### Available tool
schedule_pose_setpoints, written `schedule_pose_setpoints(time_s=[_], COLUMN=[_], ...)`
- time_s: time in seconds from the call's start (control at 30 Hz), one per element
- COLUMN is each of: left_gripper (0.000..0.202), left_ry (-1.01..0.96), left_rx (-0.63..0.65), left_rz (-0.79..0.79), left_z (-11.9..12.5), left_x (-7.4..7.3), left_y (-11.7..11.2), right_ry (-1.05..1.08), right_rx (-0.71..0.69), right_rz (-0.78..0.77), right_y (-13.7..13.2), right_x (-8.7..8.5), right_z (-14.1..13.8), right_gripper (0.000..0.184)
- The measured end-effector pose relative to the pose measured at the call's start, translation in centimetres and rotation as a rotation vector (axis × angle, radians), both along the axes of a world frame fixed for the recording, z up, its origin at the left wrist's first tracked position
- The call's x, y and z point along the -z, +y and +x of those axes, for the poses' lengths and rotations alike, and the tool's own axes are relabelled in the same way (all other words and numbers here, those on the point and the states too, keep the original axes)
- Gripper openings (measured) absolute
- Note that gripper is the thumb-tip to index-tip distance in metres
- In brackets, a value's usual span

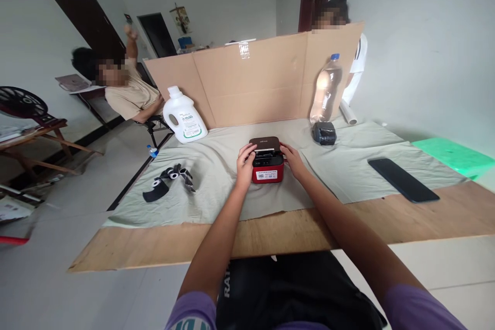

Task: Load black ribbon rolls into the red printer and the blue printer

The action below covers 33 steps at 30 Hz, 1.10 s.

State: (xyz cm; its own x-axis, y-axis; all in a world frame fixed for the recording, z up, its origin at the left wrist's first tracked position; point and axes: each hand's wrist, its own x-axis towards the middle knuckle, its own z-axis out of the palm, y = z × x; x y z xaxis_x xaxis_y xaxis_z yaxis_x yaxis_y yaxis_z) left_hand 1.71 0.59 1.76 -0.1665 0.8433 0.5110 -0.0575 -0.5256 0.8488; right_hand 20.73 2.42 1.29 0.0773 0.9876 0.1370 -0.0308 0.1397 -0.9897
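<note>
A small red box-shaped device with a dark brown lid sits on the pale green cloth in the middle of the table. My left hand grips its left side, fingers curled over the top edge. My right hand holds its right side with the fingers bent against it. Both hands rest on the cloth.
A white detergent jug stands back left, a clear water bottle and a small black device back right. Black parts and small rolls lie left. A dark phone lies right. A cardboard screen stands behind; two people sit beyond.
</note>
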Motion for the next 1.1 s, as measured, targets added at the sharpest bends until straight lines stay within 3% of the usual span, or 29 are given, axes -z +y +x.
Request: schedule_pose_setpoints(time_s=[0.2,0.47,0.6,0.77,0.9,1.0,1.1], left_gripper=[0.031,0.060,0.055,0.036,0.032,0.031,0.030], left_ry=[-0.214,-0.376,-0.375,-0.330,-0.208,-0.148,-0.139], left_rx=[0.054,0.200,0.203,0.091,0.168,0.222,0.147], left_rz=[-0.160,-0.391,-0.395,-0.434,-0.473,-0.463,-0.435], left_z=[-0.1,-0.5,-0.4,-0.4,-1.2,-2.5,-6.0], left_x=[0.4,0.4,0.4,0.4,0.6,0.1,-1.5], left_y=[1.0,1.7,1.7,0.2,-2.0,-2.6,-1.3], right_ry=[0.090,0.065,0.041,-0.022,-0.162,-0.295,-0.321], right_rx=[-0.033,-0.025,-0.032,0.048,-0.107,-0.138,-0.165], right_rz=[-0.013,0.033,0.052,0.095,0.148,0.181,0.245], right_y=[0.3,0.4,0.1,-1.8,-4.5,-4.7,-2.4], right_x=[0.6,0.2,-0.4,0.0,1.2,1.3,-0.3], right_z=[-0.1,-0.4,-0.7,-0.5,0.3,-0.4,-3.7], right_gripper=[0.061,0.058,0.056,0.047,0.055,0.075,0.072])
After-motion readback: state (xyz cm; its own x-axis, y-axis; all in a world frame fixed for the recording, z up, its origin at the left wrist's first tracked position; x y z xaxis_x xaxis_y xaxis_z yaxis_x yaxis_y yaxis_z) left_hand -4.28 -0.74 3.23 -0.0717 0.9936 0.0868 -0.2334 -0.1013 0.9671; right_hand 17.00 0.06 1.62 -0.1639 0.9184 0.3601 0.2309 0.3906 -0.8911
